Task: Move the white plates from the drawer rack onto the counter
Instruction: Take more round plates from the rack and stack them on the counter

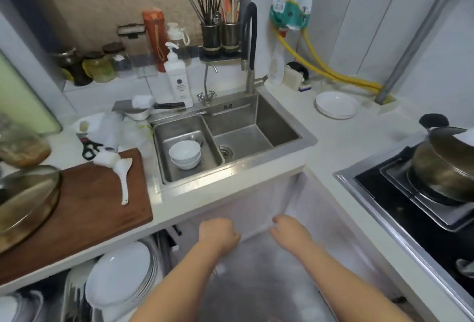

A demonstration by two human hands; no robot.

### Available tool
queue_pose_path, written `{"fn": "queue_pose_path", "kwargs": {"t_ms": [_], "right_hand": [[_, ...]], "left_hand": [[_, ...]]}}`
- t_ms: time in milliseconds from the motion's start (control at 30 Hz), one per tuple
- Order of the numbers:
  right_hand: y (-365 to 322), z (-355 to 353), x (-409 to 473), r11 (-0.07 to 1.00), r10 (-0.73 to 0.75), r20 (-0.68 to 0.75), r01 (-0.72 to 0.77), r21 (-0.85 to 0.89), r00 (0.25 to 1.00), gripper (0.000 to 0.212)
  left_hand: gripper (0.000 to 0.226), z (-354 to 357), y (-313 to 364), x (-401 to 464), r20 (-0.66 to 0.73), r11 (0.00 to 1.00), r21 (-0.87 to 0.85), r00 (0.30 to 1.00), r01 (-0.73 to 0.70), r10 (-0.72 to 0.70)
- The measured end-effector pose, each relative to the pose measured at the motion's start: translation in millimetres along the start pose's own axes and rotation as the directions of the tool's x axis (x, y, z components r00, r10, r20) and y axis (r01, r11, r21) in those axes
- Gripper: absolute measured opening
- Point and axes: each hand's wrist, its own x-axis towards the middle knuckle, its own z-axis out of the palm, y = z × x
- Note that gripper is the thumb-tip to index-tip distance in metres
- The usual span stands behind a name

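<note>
Head view is showing both bare hands hanging in front of the cabinet below the sink [230, 139], neither one touching a plate. The left hand [219, 235] is curling its fingers loosely inward and holding nothing; the right hand [288, 230] is lying flatter, fingers relaxed and slightly spread, also holding nothing (motion blur is softening both, so finer finger detail is hard to read).

The white plates in the drawer rack [120, 274] are standing on edge, leaning, in the pulled-out rack under the counter, below and to the left of both hands. Their faces are tilting up toward the camera, rims running roughly front to back. The left hand is sitting nearer to them, so it looks the likelier one to be reaching down and left.

Two stacked plates [337, 104] are already resting on the counter [341, 142] at the far right of the sink.
</note>
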Motion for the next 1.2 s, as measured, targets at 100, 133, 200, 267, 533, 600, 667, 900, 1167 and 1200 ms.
{"fn": "queue_pose_path", "kwargs": {"t_ms": [100, 133, 200, 267, 533, 600, 667, 900, 1167, 1200], "right_hand": [[-32.3, 29.2, -26.3, 1.000, -0.003, 0.003, 0.002, 0.015, 1.000, 0.041], [-40.3, 38.0, -31.6, 1.000, -0.007, -0.004, 0.007, 0.027, 1.000, 0.040], [-58.0, 55.2, -41.7, 0.998, -0.024, -0.008, 0.024, 0.054, 1.000, 0.039], [-75.9, 72.7, -51.7, 0.996, -0.038, 0.003, 0.038, 0.081, 0.999, 0.040], [-130.8, 109.1, -74.5, 0.991, -0.130, 0.065, 0.127, 0.044, 0.989, 0.041], [-141.5, 115.8, -74.3, 0.988, -0.156, 0.098, 0.154, 0.020, 0.983, 0.041], [-152.0, 122.6, -73.4, 0.984, -0.178, 0.142, 0.179, 0.004, 0.974, 0.042], [-192.0, 159.1, -69.0, 0.969, -0.245, 0.245, 0.247, 0.025, 0.938, 0.043], [-248.9, 212.3, -63.0, 0.968, -0.170, 0.342, 0.091, 0.234, 0.924, 0.048], [-256.4, 218.9, -61.2, 0.967, -0.156, 0.342, 0.074, 0.243, 0.927, 0.046]], "left_hand": [[0.043, 19.8, -36.4, -33.1, 0.022, 1.000, 0.018, 1.000, 0.018, -0.019], [0.043, 24.4, -45.8, -41.5, 0.021, 0.999, 0.025, 0.999, 0.023, -0.024], [0.043, 32.2, -65.0, -57.0, 0.026, 0.999, 0.027, 0.999, 0.035, -0.035], [0.044, 39.8, -83.7, -72.4, 0.041, 0.998, 0.031, 0.998, 0.048, -0.049], [0.048, 55.3, -128.1, -110.7, 0.019, 0.990, -0.019, 0.990, 0.139, -0.139], [0.047, 61.6, -137.1, -119.2, 0.030, 0.981, -0.051, 0.982, 0.186, -0.185], [0.046, 68.3, -145.5, -126.7, 0.051, 0.965, -0.100, 0.969, 0.244, -0.240], [0.050, 97.2, -188.0, -144.6, 0.109, 0.858, -0.283, 0.903, 0.429, -0.416], [0.043, 122.4, -264.4, -137.9, 0.215, 0.722, -0.452, 0.849, 0.524, -0.482], [0.041, 125.6, -275.0, -134.0, 0.228, 0.718, -0.458, 0.850, 0.524, -0.475]]}}
